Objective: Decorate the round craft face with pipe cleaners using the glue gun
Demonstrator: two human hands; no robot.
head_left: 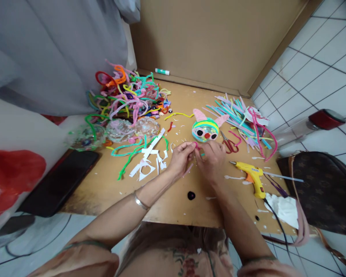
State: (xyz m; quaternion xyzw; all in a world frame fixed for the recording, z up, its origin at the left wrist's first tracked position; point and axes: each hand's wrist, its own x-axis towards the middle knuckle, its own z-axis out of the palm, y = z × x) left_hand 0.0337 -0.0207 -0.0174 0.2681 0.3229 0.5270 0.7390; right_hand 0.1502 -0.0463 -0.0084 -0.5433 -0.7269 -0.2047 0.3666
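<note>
We are bending a short pink pipe cleaner (195,145), pinched at the middle of the bench (109,184) between both hands. Our left hand (181,157) grips its near end with thumb and fingers closed; our right hand (212,159) closes on the other end, fingers curled over it. We judge this to be the shaping step: a small piece is being curled or twisted before it joins something. The next move, as we read it, calls for a tight, even turn with the fingertips kept close, since the piece is short and springy.

Just beyond our hands lies a round striped face (205,130) with pink ears, dark eyes and a red nose. Red-handled scissors (230,145) lie just to its right, and a yellow glue gun (252,175) rests nearer us, its cord running off the bench edge. A fan of straight pipe cleaners (242,117) spreads behind the scissors; a tangled heap (129,94) sits far left, with white paper scraps (152,159) in front of it.

As for containers, clear plastic tubs (117,130) stand left of the scraps; they seem to hold small coloured bits, though we cannot tell what. A brown bag (320,188) sits at right, contents hidden.
</note>
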